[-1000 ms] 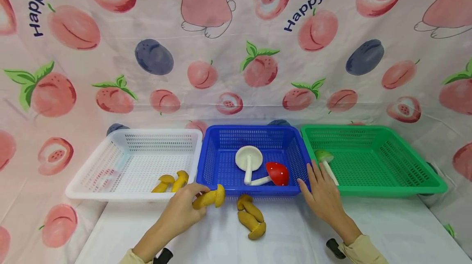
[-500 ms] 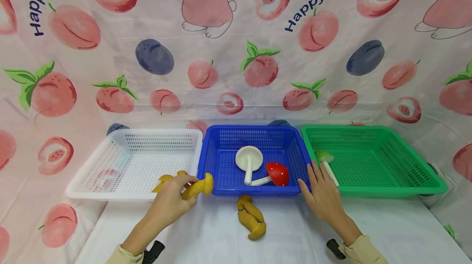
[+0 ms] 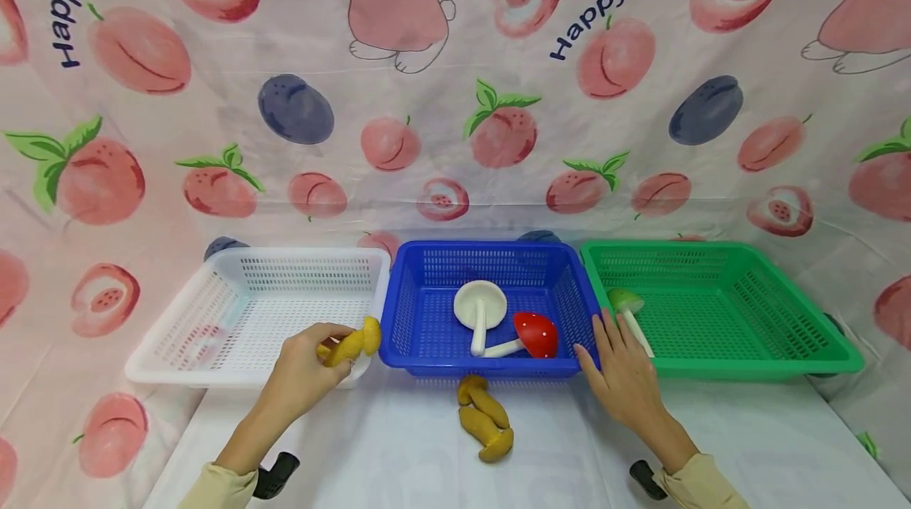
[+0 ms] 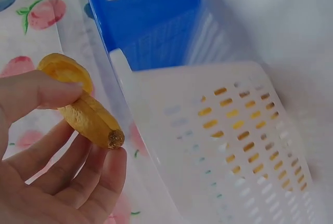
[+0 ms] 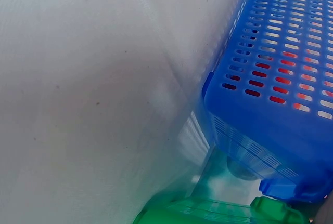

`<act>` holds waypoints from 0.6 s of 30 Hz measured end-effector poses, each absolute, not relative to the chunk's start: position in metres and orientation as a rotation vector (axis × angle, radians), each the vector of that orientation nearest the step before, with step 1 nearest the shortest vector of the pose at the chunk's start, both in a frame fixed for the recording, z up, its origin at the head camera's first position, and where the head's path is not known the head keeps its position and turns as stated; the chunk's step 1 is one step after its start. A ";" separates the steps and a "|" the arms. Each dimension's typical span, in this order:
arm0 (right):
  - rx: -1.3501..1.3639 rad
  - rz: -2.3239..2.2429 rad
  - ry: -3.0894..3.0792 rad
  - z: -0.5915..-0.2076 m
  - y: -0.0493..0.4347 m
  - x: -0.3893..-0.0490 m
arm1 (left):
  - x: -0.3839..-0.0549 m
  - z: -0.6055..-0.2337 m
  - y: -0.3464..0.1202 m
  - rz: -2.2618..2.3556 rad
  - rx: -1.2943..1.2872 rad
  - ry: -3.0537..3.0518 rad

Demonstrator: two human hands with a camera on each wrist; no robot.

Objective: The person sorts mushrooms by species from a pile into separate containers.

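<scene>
Three perforated plastic baskets stand side by side on a white-covered desk (image 3: 398, 465): with the blue basket (image 3: 491, 367) as centre, the white basket (image 3: 206, 376) lies at nine o'clock and the green basket (image 3: 754, 367) at three. The left hand (image 3: 302, 367) pinches a yellow-brown toy mushroom (image 3: 353, 344) between thumb and fingers over the near right corner of the white basket, its cap toward two o'clock; in the left wrist view, yellow shapes show through that basket's perforations. The right hand (image 3: 621, 378), fingers straight and slightly spread toward eleven o'clock, lies over the adjoining near corners of the blue and green baskets, grasping nothing. At the blue basket's six o'clock, two brown mushrooms (image 3: 486, 431) lie together on the desk. Inside it, a white mushroom (image 3: 480, 305) has a red-capped mushroom (image 3: 537, 335) at its four o'clock. A green-capped mushroom (image 3: 626, 302) leans inside the green basket's nine o'clock side.
</scene>
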State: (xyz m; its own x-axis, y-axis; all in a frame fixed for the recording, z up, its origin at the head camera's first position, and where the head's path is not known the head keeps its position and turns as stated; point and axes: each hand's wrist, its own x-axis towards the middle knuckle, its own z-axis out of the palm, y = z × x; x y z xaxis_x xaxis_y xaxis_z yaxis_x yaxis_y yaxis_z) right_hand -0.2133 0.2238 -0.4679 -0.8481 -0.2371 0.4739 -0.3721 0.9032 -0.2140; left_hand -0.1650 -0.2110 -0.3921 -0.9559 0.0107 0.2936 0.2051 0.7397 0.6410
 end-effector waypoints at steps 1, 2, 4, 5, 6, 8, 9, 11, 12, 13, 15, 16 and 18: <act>0.444 0.415 -2.619 -0.468 0.224 -0.214 | -0.166 -0.392 -0.214 -1.030 -0.160 -2.673; 0.445 0.415 -2.618 -0.468 0.224 -0.214 | -0.167 -0.393 -0.216 -1.022 -0.151 -2.674; 0.444 0.418 -2.615 -0.469 0.224 -0.214 | -0.170 -0.394 -0.222 -0.997 -0.138 -2.678; 0.443 0.418 -2.614 -0.469 0.224 -0.214 | -0.171 -0.394 -0.225 -0.989 -0.132 -2.678; 0.443 0.416 -2.612 -0.469 0.224 -0.214 | -0.172 -0.395 -0.228 -0.985 -0.122 -2.679; 0.444 0.416 -2.608 -0.469 0.224 -0.214 | -0.175 -0.396 -0.234 -0.971 -0.106 -2.681; 0.446 0.415 -2.606 -0.469 0.224 -0.214 | -0.176 -0.396 -0.237 -0.970 -0.096 -2.685; 0.449 0.413 -2.601 -0.468 0.223 -0.215 | -0.178 -0.397 -0.242 -0.968 -0.080 -2.693; 0.449 0.410 -2.600 -0.468 0.223 -0.215 | -0.179 -0.398 -0.245 -0.968 -0.073 -2.700; 0.449 0.409 -2.601 -0.467 0.223 -0.215 | -0.180 -0.399 -0.248 -0.959 -0.063 -2.709; 0.446 0.407 -2.604 -0.466 0.222 -0.215 | -0.182 -0.399 -0.253 -0.949 -0.047 -2.727; 0.443 0.406 -2.605 -0.466 0.222 -0.214 | -0.183 -0.399 -0.255 -0.947 -0.044 -2.735; 0.436 0.403 -2.609 -0.466 0.222 -0.214 | -0.185 -0.399 -0.259 -0.940 -0.037 -2.749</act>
State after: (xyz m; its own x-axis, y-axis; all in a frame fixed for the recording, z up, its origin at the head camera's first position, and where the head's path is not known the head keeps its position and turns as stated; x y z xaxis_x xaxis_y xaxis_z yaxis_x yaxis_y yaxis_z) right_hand -0.2137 0.2222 -0.4659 -0.8431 -0.2330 0.4846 -0.3682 0.9069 -0.2046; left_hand -0.1853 -0.2590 -0.3989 -0.9720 -0.0522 0.2291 0.0991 0.7932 0.6008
